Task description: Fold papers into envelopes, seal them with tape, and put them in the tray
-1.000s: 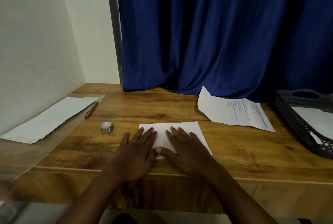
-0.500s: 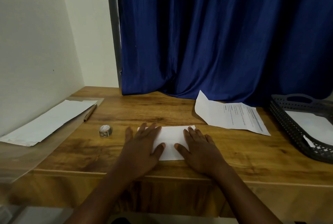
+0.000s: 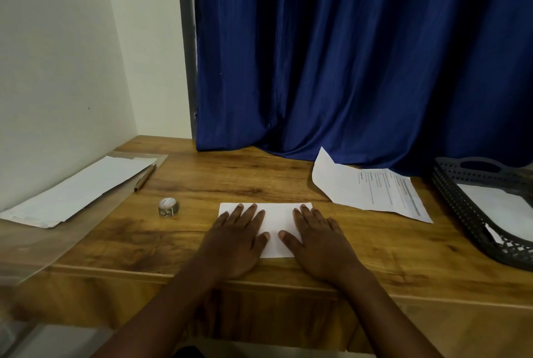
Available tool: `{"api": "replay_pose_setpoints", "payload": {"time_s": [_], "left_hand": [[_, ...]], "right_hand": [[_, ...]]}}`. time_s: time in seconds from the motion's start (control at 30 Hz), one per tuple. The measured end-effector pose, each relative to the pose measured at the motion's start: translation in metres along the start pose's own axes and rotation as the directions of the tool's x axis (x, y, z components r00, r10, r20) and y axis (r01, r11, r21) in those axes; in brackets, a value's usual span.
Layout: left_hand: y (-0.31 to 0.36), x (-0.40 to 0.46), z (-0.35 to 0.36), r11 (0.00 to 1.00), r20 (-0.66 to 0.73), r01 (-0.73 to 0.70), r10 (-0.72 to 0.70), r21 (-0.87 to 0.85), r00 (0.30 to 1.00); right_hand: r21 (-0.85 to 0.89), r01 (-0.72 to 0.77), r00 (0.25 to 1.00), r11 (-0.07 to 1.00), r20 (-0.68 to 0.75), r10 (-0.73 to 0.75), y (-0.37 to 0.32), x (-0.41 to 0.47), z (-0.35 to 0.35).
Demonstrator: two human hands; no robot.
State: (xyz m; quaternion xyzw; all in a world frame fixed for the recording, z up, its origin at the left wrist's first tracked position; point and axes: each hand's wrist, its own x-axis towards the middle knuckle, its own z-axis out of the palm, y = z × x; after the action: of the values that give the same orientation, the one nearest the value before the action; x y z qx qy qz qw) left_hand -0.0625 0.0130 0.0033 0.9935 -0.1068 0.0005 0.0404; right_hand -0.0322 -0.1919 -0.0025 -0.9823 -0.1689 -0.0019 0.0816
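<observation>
Both hands lie flat on a folded white paper (image 3: 275, 228) near the front edge of the wooden table (image 3: 259, 179). The left hand (image 3: 235, 238) covers the paper's left part, the right hand (image 3: 317, 242) its right part, and each grip is spread, fingers straight and pressing down, thumbs pointing toward each other with bare paper between them. A small roll of tape (image 3: 168, 206) stands on the table left of the paper, apart from it. A printed sheet (image 3: 372, 187) lies to the right and farther back (one corner curls up against the blue curtain (image 3: 346, 55)). At the far right sits a dark perforated tray (image 3: 461, 204) with white paper inside. Along the left edge lie a long white sheet (image 3: 78, 189) and a pencil (image 3: 145, 177) just beside it.
</observation>
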Motion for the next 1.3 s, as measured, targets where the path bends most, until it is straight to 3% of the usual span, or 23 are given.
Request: {"api": "replay_pose_setpoints", "payload": {"time_s": [0.33, 0.4, 0.5, 0.6, 0.77, 0.9, 1.03, 1.13, 1.3], "left_hand": [[-0.023, -0.016, -0.001, 0.997, -0.025, 0.057, -0.058, -0.042, 0.998], [-0.022, -0.017, -0.002, 0.996, -0.027, 0.057, -0.059, -0.068, 0.998], [-0.022, -0.024, -0.003, 0.997, -0.039, -0.015, 0.012, -0.076, 0.999], [-0.020, -0.035, -0.004, 0.993, -0.035, -0.109, 0.108, -0.039, 0.994], [-0.020, -0.055, 0.001, 0.977, -0.018, -0.189, 0.192, 0.100, 0.981], [-0.019, -0.073, 0.015, 0.966, -0.148, -0.232, 0.247, 0.111, 0.958], [-0.023, -0.085, 0.009, 0.948, -0.108, -0.297, 0.285, -0.115, 0.952], [-0.022, -0.093, -0.011, 0.880, -0.186, -0.328, 0.279, -0.344, 0.942], [-0.005, -0.095, -0.070, 0.787, -0.286, -0.327, 0.199, -0.524, 0.937]], "right_hand": [[0.072, -0.035, 0.999, 0.997, -0.039, 0.038, -0.002, -0.006, -0.003], [0.077, 0.023, 0.997, 0.997, -0.078, -0.017, -0.002, -0.013, -0.004], [0.078, 0.142, 0.989, 0.987, -0.060, -0.138, -0.005, -0.021, -0.009], [0.067, 0.172, 0.984, 0.983, 0.042, -0.175, -0.007, -0.026, -0.012], [-0.017, 0.223, 0.971, 0.975, 0.088, -0.221, -0.004, -0.050, -0.013], [-0.123, 0.271, 0.962, 0.955, 0.058, -0.265, 0.000, -0.071, -0.008], [-0.088, 0.292, 0.956, 0.952, 0.017, -0.292, 0.003, -0.089, -0.015], [0.000, 0.319, 0.947, 0.948, -0.045, -0.319, 0.009, -0.099, -0.036], [0.101, 0.299, 0.945, 0.949, -0.173, -0.279, 0.005, -0.102, -0.098]]}}
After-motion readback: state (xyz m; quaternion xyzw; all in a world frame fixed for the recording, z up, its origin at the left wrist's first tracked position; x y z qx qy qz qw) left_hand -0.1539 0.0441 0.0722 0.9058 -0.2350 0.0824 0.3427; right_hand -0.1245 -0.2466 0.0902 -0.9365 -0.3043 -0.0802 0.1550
